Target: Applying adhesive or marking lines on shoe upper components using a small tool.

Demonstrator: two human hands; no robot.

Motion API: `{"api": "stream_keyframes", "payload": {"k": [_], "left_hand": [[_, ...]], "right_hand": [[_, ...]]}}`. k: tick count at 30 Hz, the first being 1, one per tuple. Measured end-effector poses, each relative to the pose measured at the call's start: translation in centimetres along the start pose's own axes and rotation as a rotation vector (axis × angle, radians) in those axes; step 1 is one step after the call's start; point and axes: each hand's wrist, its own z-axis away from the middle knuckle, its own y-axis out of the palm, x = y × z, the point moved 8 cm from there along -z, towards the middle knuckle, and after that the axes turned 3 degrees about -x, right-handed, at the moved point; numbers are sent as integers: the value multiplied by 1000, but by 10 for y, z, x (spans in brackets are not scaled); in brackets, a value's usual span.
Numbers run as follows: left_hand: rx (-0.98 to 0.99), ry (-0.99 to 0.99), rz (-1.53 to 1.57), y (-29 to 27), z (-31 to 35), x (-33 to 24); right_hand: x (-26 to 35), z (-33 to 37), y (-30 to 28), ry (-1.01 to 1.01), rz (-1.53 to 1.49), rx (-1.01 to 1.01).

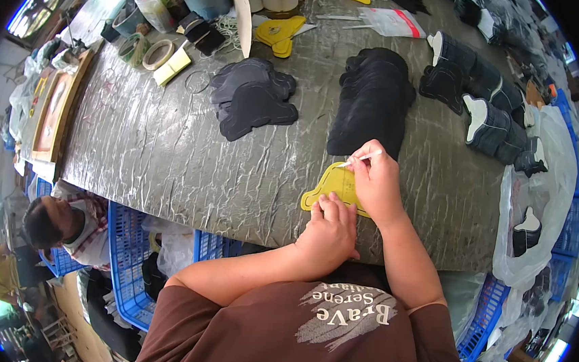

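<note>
Head view: left hand (330, 228) presses flat on the yellow template (333, 184) near the table (169, 151) edge; right hand (374, 181) pinches a white pen (359, 160), tracing; steady pressure seems needed.

We see a flat yellow template (333, 184) lying on the wrinkled grey table (169, 158), near its front edge. It is a thin cut-out with a rounded lobe at its left end and a broader body running right, where much of it is covered. Our left hand (330, 228) presses its lower edge with the fingertips. Our right hand (374, 181) pinches a slim white pen (359, 159) (it may be a marking pencil; too small to tell), tilted, its tip at the template's upper edge.
</note>
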Motion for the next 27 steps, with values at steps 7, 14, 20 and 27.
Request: {"api": "stream_keyframes", "payload": {"k": [7, 14, 20, 27], "left_hand": [[8, 3, 5, 0, 0, 1], [22, 2, 11, 0, 0, 1], [35, 7, 10, 0, -1, 0], [44, -2, 27, -2, -1, 2]], "right_hand": [[-7, 3, -9, 97, 38, -37], [1, 5, -10, 16, 20, -48], [-8, 10, -18, 44, 23, -62], [-10, 24, -33, 25, 85, -103]]}}
